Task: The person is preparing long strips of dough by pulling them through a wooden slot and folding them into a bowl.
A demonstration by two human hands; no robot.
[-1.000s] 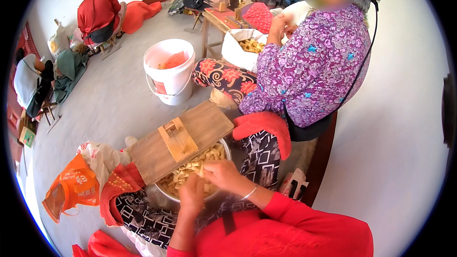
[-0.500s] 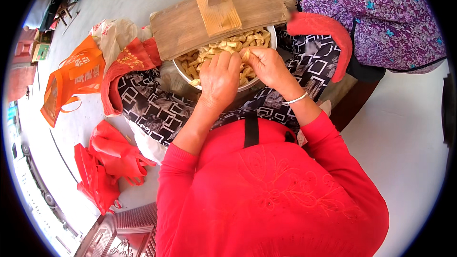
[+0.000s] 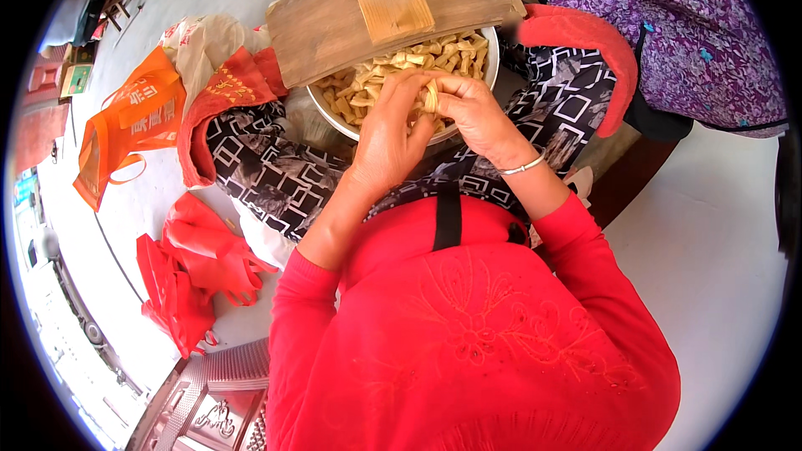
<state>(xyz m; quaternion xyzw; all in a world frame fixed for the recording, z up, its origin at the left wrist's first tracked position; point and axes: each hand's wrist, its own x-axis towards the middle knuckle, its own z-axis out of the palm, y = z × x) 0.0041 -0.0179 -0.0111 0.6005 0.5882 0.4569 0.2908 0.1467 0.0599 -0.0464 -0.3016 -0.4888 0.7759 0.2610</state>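
Note:
Above a white basin between my knees, both hands work close together on a folded pale yellow strip. My right hand pinches it between thumb and fingers. My left hand meets it from the other side with bent fingers, its thumb lower and held apart; its fingertips are partly hidden. Many yellowish, knot-like pieces fill the basin below. Across the far side of the basin lies a wooden board, with a lighter wooden block fixed on top.
Red cloth covers parts of my patterned trousers. To the left are an orange bag and red bags on the floor. A person in purple floral clothing sits close at the right. A carved brown panel stands lower left.
My left thumb has moved away from its fingers, and the left hand has turned. The strip shows more plainly between my hands. The whole view has shifted slightly.

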